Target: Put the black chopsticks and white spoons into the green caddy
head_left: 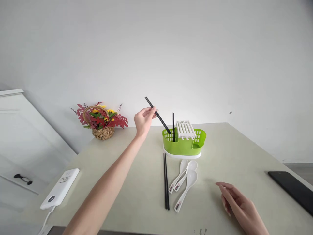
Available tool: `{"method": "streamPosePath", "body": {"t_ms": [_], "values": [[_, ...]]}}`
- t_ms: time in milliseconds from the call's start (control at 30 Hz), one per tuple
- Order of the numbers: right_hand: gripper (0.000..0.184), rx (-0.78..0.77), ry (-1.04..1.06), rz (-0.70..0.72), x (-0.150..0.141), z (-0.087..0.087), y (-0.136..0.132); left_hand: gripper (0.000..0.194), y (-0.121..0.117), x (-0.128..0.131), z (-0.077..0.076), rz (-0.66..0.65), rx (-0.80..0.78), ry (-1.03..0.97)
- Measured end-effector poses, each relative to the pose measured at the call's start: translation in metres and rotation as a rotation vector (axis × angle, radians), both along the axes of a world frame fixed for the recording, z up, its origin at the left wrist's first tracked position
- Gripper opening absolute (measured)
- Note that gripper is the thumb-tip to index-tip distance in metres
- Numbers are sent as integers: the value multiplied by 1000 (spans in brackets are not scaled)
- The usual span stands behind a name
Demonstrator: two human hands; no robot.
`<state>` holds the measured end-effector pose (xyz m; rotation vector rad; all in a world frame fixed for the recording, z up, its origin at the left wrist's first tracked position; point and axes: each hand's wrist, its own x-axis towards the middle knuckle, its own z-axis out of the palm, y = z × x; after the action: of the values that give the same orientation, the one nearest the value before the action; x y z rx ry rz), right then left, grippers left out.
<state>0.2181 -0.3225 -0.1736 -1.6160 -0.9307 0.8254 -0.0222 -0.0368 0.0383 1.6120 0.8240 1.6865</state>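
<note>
My left hand (143,121) is closed on a pair of black chopsticks (161,120), pinching them near the top. They slant down to the right, their lower ends inside the left part of a green cutlery holder (181,148). Another pair of black chopsticks (173,119) stands upright in that same part. On the table before the holder lies a further pair of chopsticks (166,182). Beside it are three white spoons, the nearest spoon (187,192) pointing its handle towards me. My right hand (238,204) rests low on the right, loosely curled and open, holding nothing.
A white slotted rack (186,129) sits on top of the holder. Back left stands a wicker basket (103,133) of artificial flowers. A white power bank (60,189) with a cable lies at the left edge, a black phone (292,189) at the right. A wall rises behind the table.
</note>
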Motion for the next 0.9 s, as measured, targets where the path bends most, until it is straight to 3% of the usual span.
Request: {"method": "streamPosePath", "body": {"t_ms": [233, 367, 900], "values": [[62, 30, -21, 27, 0, -5, 3, 44, 35, 43, -52, -69, -83, 344], [60, 33, -31, 7, -2, -1, 2, 41, 41, 54, -68, -45, -78, 476], [58, 13, 14, 25, -2, -2, 1, 29, 35, 59, -66, 126, -67, 746]]}}
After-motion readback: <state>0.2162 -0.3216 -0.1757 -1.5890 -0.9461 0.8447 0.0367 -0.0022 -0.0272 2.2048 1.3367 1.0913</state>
